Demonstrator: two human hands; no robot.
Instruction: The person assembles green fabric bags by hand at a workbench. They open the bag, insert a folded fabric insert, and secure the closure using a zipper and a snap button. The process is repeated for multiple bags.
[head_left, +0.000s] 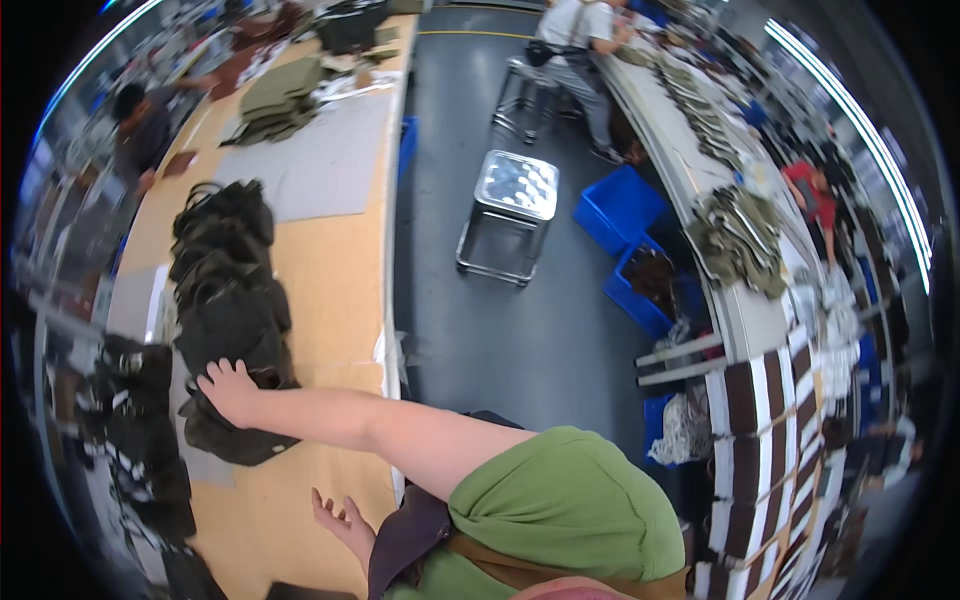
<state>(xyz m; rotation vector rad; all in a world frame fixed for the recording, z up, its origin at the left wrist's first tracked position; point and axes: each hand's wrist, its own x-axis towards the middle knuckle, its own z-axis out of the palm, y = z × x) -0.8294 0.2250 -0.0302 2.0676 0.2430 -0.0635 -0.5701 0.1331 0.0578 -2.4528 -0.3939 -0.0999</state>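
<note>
My right arm stretches leftward from a green sleeve, and my right hand [230, 392] lies with spread fingers on the near end of a row of dark fabric bags [232, 318]. Loop handles stick up from the bags farther along the row. Under and beside that hand, the nearest bag [238, 437] droops flat on the tan tabletop [335, 330]. My left hand [347, 527] hovers over the table nearer to me, palm partly up, fingers loosely apart and holding nothing. Its forearm is mostly hidden by dark cloth.
More dark bags [140, 440] hang or pile left of the table. Folded olive cloth [280, 95] sits farther along it. Across the aisle are a metal stool [516, 185], blue bins [620, 208], a workbench with olive pieces [740, 240] and striped stacks [765, 400]. Other people work around.
</note>
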